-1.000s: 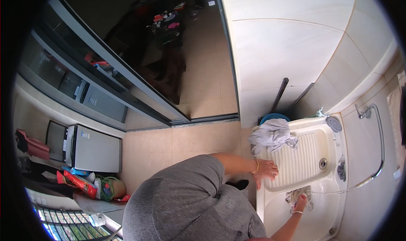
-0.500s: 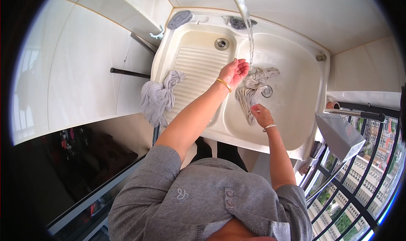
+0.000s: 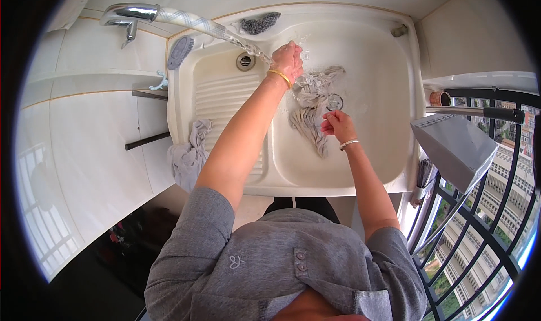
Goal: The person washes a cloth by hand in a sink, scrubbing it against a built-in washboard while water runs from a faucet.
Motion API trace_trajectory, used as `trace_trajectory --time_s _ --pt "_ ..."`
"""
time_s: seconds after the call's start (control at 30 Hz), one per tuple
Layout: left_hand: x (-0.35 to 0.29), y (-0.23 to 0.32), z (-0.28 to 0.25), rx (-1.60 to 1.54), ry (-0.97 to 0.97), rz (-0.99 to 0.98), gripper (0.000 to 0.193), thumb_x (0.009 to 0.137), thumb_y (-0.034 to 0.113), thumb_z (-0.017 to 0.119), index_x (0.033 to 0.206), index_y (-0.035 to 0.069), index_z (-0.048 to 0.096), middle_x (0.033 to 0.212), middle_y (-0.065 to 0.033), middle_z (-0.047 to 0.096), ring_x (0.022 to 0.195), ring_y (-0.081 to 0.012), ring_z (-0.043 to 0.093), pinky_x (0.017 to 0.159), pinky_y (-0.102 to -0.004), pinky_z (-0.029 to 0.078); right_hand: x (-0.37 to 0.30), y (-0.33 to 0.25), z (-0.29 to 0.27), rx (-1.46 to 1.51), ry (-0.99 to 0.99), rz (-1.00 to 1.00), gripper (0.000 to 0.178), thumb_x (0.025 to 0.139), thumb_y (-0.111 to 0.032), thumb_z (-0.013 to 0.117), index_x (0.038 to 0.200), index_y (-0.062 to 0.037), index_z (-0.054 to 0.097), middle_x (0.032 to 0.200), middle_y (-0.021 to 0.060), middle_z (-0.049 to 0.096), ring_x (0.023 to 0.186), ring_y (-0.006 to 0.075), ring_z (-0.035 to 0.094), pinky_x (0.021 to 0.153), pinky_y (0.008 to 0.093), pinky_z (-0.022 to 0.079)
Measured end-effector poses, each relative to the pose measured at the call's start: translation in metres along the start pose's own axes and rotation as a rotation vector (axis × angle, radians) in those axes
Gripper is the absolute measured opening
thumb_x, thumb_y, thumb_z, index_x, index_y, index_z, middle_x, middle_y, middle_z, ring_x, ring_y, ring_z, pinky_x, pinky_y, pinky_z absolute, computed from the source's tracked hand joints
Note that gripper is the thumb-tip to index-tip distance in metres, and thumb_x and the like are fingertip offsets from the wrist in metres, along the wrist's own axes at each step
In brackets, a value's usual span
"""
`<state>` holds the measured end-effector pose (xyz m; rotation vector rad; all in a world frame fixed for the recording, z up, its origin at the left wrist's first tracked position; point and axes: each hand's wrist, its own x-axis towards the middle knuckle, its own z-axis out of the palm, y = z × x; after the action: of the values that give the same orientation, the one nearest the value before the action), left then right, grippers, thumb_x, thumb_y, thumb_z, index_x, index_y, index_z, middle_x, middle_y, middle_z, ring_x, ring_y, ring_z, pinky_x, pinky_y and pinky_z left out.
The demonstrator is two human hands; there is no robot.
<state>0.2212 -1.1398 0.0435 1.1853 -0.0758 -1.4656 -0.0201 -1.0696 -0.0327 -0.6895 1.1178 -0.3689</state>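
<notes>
My left hand (image 3: 288,61), a gold bracelet at its wrist, is raised over the divider side of the basin. Water from the patterned clear hose (image 3: 191,22) on the faucet strikes it and splashes off; its fingers look loosely apart and hold nothing. Below it, a wet greyish-white cloth (image 3: 307,121) lies crumpled in the right basin, beside the round drain (image 3: 335,102). At the cloth's right edge is my right hand (image 3: 340,125), with a silver bracelet. Its fingers are curled together, and whether they pinch any cloth is hidden.
Over the sink's left edge hangs another grey cloth (image 3: 191,155), next to the ribbed washboard (image 3: 228,110). A grey scrubbing brush (image 3: 180,52) and a dark scouring pad (image 3: 260,23) rest on the back rim. A grey box-shaped object (image 3: 455,146) stands right, before window bars.
The view has shifted, bringing the faucet into sight. My left hand has moved into the water stream, which now splashes off it. My right hand stays beside the wet cloth.
</notes>
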Motion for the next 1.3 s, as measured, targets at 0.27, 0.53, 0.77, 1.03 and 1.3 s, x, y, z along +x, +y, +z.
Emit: trace_trajectory --time_s 0.27,0.53,0.77,1.03,1.3 --pt "-0.024 -0.055 -0.080 0.500 -0.015 -0.049 0.072 0.084 0.007 0.066 0.146 0.014 0.030 0.132 -0.0158 0.045 0.125 -0.0288 0.051 0.091 -0.0376 0.047 0.064 0.018 0.081 -1.095 0.717 -0.709 0.033 0.081 -0.019 0.069 0.108 -0.0032 0.057 0.091 0.0196 0.066 0.084 0.0399 0.064 0.083 0.0459 0.052" --pt "-0.064 -0.104 -0.095 0.599 0.107 -0.340 0.086 0.081 0.055 0.072 0.146 0.012 0.036 0.152 -0.0089 0.035 0.135 -0.0244 0.038 0.110 -0.0481 0.025 0.051 0.032 0.052 -0.832 -0.022 -0.008 0.029 0.076 -0.024 0.068 0.097 -0.0044 0.066 0.094 0.0112 0.068 0.080 0.0216 0.064 0.076 0.0363 0.050" --pt "-0.076 -0.066 -0.051 0.079 -0.181 -0.552 0.035 0.085 0.011 0.068 0.117 0.000 0.057 0.106 -0.0086 0.066 0.093 -0.0229 0.065 0.086 -0.0367 0.054 -0.063 -0.070 0.055 -0.494 -0.390 -0.298 0.022 0.080 -0.011 0.065 0.099 -0.0008 0.064 0.091 0.0035 0.063 0.085 0.0116 0.056 0.077 0.0281 0.046" --pt "-0.128 0.005 0.016 0.004 -0.163 0.241 0.027 0.092 0.014 0.062 0.118 0.009 0.058 0.109 -0.0056 0.065 0.101 -0.0200 0.063 0.088 -0.0377 0.051 -0.102 -0.106 0.075 -0.321 -0.365 -0.602 0.021 0.090 -0.019 0.062 0.100 -0.0024 0.055 0.073 0.0077 0.053 0.068 0.0176 0.050 0.065 0.0346 0.044" --pt "-0.091 -0.097 -0.073 0.653 0.178 -0.347 0.079 0.084 0.033 0.075 0.143 0.000 0.035 0.142 -0.0161 0.044 0.130 -0.0241 0.042 0.112 -0.0407 0.026 -0.018 0.017 0.071 -0.733 -0.524 -0.360 0.024 0.091 -0.012 0.062 0.111 -0.0003 0.060 0.082 0.0053 0.061 0.076 0.0185 0.056 0.077 0.0309 0.049"
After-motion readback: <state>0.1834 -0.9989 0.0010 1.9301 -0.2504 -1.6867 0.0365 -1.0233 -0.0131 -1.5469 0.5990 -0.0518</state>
